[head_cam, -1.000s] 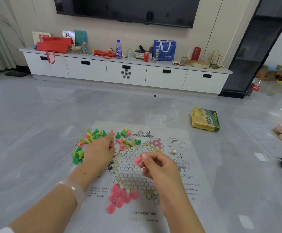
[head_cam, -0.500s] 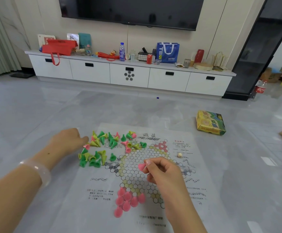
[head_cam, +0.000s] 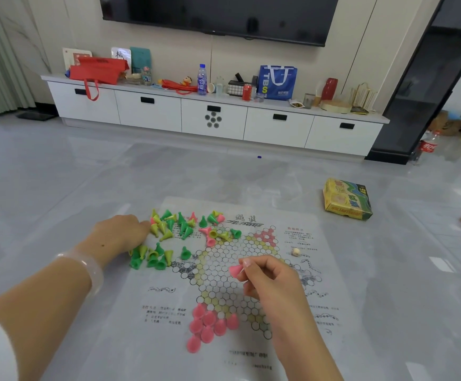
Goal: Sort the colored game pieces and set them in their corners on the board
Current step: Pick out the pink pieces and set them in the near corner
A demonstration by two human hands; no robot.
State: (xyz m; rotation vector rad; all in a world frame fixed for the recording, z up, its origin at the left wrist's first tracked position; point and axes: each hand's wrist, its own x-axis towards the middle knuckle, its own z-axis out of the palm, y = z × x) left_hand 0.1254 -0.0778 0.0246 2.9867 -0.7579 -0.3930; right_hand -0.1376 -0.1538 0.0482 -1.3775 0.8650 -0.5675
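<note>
Two hands over floor-laid board point(head_cam: 320, 270): right grip point(head_cam: 269, 279) pinches pink piece point(head_cam: 235, 270), left point(head_cam: 119, 235) curled

A heap of loose pieces point(head_cam: 180, 237) lies on the board's point(head_cam: 320, 298) far-left part, a box point(head_cam: 347, 199) off right.

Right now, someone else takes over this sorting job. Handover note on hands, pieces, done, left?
Right hand: pinches one pink cone-shaped plastic piece above the printed paper hexagon board.
Left hand: at the left edge of the mixed pile of green, yellow and pink cones at the board's far-left side; what it holds is hidden.
Done: a cluster of pink cones stands in the near corner.
Left: place the held pink cone, pull the remaining pink ones from the pile, then sort green and yellow to their corners.
</note>
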